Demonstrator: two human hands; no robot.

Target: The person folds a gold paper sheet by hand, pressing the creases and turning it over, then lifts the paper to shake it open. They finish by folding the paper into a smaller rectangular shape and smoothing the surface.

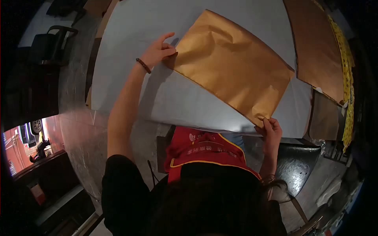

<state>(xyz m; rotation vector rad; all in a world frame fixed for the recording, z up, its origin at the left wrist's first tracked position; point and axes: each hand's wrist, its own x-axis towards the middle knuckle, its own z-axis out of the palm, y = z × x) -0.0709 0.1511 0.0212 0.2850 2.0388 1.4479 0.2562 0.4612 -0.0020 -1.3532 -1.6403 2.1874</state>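
A large sheet of golden-brown kraft paper (236, 63), creased near its top and at its lower right, lies at a slant over the pale grey table covering (130, 43). My left hand (159, 50) pinches the paper's left corner between thumb and fingers, with the index finger stretched out above. At the lower right corner, my right hand (271, 128) grips the paper close to the table's front edge, thumb on top. A dark beaded bracelet (143, 65) circles my left wrist.
Brown cardboard (315, 47) lies along the table's right side, with a yellow strip (345, 78) beyond it. A black-seated chair (297, 167) stands at the lower right, under the front edge. Another dark chair (51, 45) stands at the far left. I wear a red apron (208, 151).
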